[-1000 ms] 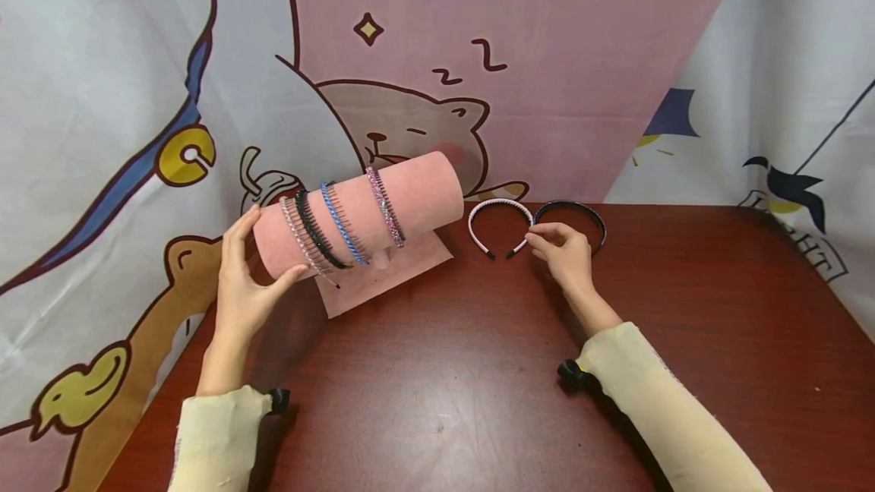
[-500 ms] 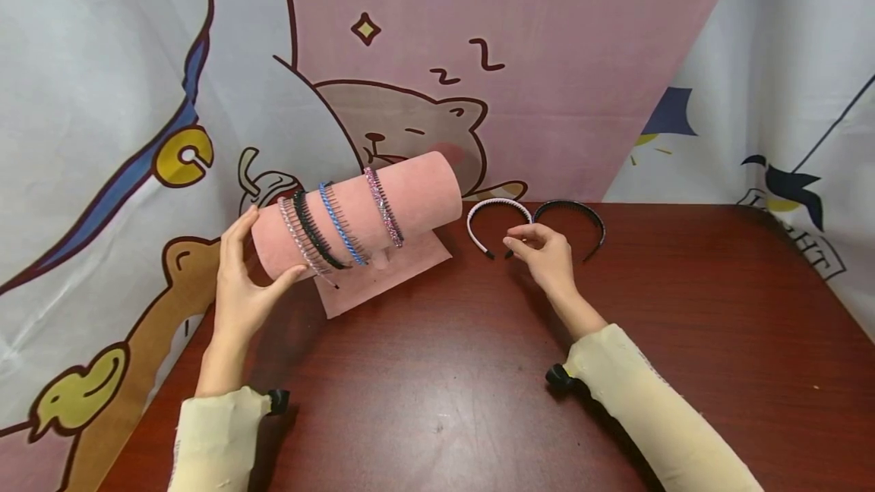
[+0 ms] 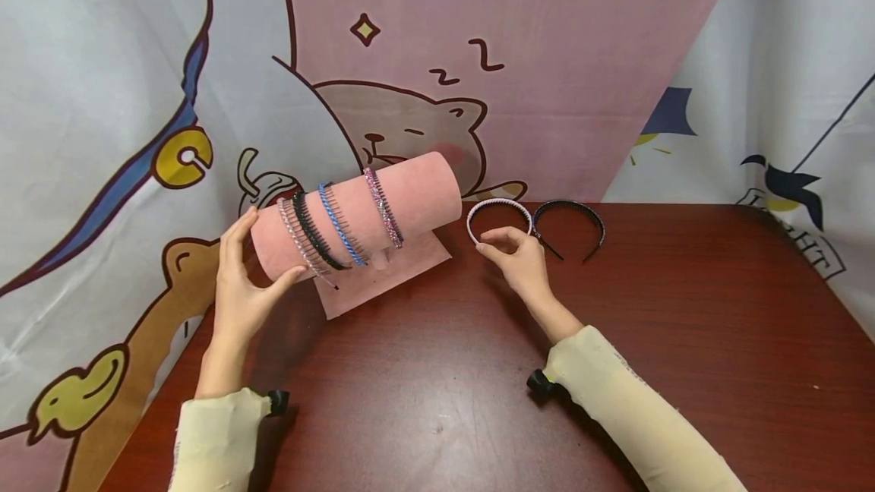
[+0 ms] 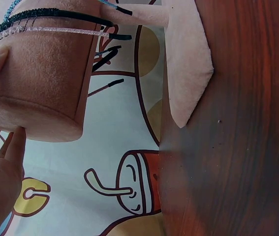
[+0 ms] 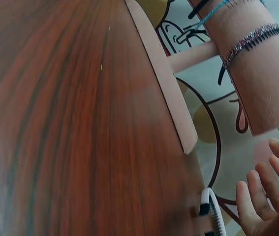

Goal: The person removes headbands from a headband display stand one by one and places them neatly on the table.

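A pink padded roll on a flat base, a headband display stand (image 3: pixel 427 188), stands at the back left of the table. My left hand (image 3: pixel 241 291) holds its left end, thumb on the front, fingers at the end face. The stand bears a pale pink headband (image 3: pixel 295 232), a black one (image 3: pixel 311 232), a blue one (image 3: pixel 336 219) and a pink glittery one (image 3: pixel 381 203). My right hand (image 3: pixel 522 264), holding nothing, has its fingers loosely bent over a white headband (image 3: pixel 497 202). In the right wrist view, the right hand (image 5: pixel 272 196) is apart from the stand's right end.
Beside the white headband lies a black headband (image 3: pixel 577 206) on the table. The reddish-brown wooden table (image 3: pixel 437 401) reaches back to a cartoon-printed cloth (image 3: pixel 547 59). The stand's flat base (image 3: pixel 417 268) rests on the tabletop.
My right hand has moved left, away from the black headband and over the white one. Both loose headbands have stayed in place. The left hand and the stand have hardly moved.
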